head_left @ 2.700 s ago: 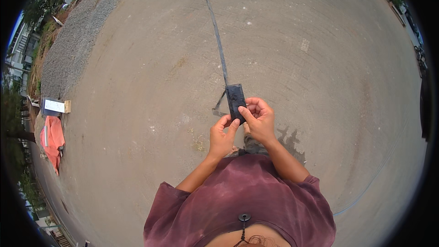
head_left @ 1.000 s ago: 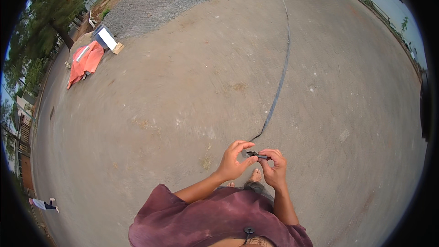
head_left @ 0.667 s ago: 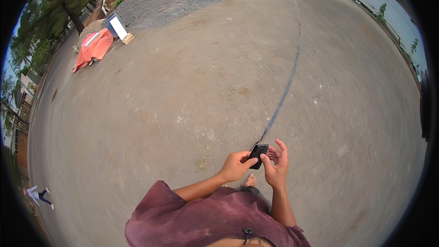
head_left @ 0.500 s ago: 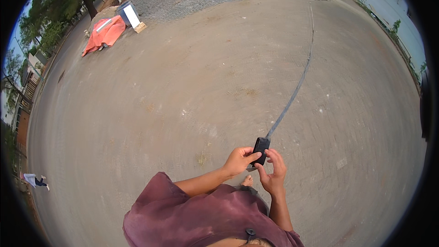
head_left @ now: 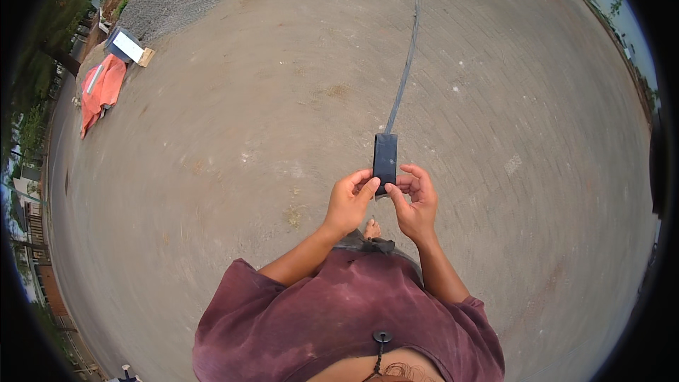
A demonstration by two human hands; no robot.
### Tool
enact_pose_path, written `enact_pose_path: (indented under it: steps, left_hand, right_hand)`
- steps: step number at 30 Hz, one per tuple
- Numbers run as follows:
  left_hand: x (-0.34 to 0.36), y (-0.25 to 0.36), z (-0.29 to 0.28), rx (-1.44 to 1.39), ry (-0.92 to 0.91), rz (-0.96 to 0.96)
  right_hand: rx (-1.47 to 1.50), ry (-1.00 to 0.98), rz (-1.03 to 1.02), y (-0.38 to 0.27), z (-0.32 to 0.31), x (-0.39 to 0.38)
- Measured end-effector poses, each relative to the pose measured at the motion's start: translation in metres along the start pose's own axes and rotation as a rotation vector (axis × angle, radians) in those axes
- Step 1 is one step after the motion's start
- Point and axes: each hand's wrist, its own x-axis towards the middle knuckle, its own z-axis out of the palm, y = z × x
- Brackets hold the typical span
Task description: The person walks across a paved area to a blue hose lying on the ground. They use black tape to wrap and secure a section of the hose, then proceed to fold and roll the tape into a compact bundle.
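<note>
- The black case (head_left: 385,159) was in front of the person's body, above the ground (head_left: 283,113), its long sides running away from the chest and its broad face turned up toward the head.
- The left hand (head_left: 349,203) was nearly closed: its thumb pressed the case's near left corner, with the fingers bent along that side, partly behind it.
- The right hand (head_left: 416,205) pinched the near right corner with its thumb, while the fingers curled loosely beside and behind; how much they bore could not be told.
- Half a second earlier the left thumb lay across the middle of the face; now it had slid down to the near edge, leaving most of the face uncovered.
- About a second earlier the case showed almost edge-on in the right hand, with the left hand open beside it; now both hands shared the hold, and the case was turned flat to view.
- For the handling, that seemed to mean a steadier, even grip at the near end, with the far end free.
- The view had swung too: the orange cloth (head_left: 105,88) sat farther left, and the grey strip (head_left: 407,71) on the ground now lined up beyond the case's far end.
</note>
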Motion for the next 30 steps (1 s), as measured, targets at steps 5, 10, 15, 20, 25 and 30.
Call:
enact_pose_path:
  steps: [5, 10, 15, 20, 25, 30]
  left_hand:
    - [0.009, -0.009, 0.003, -0.020, -0.058, -0.059]
    - [0.036, -0.010, -0.002, -0.175, 0.032, -0.047]
    - [0.086, 0.003, -0.016, -0.197, -0.091, -0.057]
    - [0.143, 0.031, -0.031, 0.297, -0.076, 0.307]
    - [0.196, 0.033, -0.058, -0.003, -0.163, 0.168]
    - [0.235, 0.060, -0.065, -0.229, -0.070, -0.034]
  right_hand:
    - [-0.066, 0.051, -0.025, 0.009, -0.004, 0.009]
    - [-0.329, -0.076, -0.154, -0.006, -0.009, 0.036]
    - [-0.479, -0.057, -0.225, 0.009, -0.013, 0.078]
    - [-0.498, 0.014, -0.302, 0.005, -0.001, 0.143]
    - [-0.238, -0.032, -0.012, -0.001, 0.024, 0.199]
    - [-0.112, -0.099, 0.088, 0.008, 0.037, 0.234]
